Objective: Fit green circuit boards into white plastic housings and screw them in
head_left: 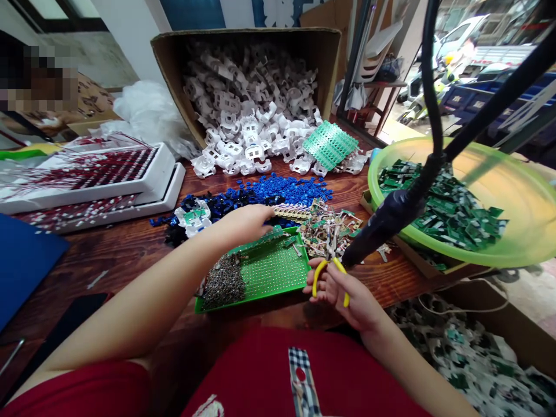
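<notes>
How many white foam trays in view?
2, stacked at left: the upper tray and the lower tray beneath it. Red wires cover parts of both, so another could be hidden.

The head camera looks forward, down onto both hands [256, 219] [333, 288].
</notes>
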`<state>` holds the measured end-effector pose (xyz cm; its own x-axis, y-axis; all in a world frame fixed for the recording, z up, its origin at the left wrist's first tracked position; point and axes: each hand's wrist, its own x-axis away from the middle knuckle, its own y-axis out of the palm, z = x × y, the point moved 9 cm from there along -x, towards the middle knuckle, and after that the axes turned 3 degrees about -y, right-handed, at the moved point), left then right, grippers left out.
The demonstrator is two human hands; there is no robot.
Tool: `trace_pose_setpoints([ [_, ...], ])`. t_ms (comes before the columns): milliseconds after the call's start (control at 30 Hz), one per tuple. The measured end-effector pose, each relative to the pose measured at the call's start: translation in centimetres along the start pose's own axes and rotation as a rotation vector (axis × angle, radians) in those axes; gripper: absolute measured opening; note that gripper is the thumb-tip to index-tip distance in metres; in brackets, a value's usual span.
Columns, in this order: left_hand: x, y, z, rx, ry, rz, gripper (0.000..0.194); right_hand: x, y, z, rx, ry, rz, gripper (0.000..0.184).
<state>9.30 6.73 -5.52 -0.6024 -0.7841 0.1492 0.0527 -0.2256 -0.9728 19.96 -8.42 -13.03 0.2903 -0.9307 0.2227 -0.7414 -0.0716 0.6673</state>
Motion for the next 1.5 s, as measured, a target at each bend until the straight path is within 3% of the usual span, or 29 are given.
trace_pose_setpoints([
  [100, 3.1, 1.2, -3.1, -0.061, -0.041, -0.069, 0.054, -0.1, -0.1, 1.2, 0.172, 0.05, 0.009, 0.036],
  [200, 4.7, 2.7, -4.1, -0.083, -0.064, -0.078, 0.066, -0.5, 0.1, 1.7, 0.295, 0.05, 0.006, 0.037],
  [433, 3.1, 3.5, -4.2, -0.023, -0.051, -0.118, 0.06, -0.9, 0.9, 2.0, 0.382, 0.034, -0.006, 0.039],
  [700, 2.8, 2.4, -4.0, 0.064, -0.057, -0.07, 0.053, -0.8, 0.8, 1.7, 0.526, 0.03, 0.033, 0.044],
  [900, 4.3, -1.1, -3.4, 0.09, -0.094, 0.071, 0.057, -1.2, 0.5, 1.5, 0.8, 0.047, 0.056, 0.043],
  [1067, 5.5, -3.3, -1.7, 0.067, -0.037, 0.116, 0.061, -1.5, 0.5, 1.3, 0.811, 0.046, 0.05, 0.044],
  [1333, 6.1, -3.2, 0.6, -0.016, 0.039, 0.079, 0.057, -1.3, 0.4, 0.5, 0.937, 0.007, 0.073, 0.042],
  [1500, 6.5, -3.1, 1.3, -0.102, 0.047, 0.095, 0.055, -1.0, -0.3, -0.2, 1.13, 0.008, 0.185, 0.041],
])
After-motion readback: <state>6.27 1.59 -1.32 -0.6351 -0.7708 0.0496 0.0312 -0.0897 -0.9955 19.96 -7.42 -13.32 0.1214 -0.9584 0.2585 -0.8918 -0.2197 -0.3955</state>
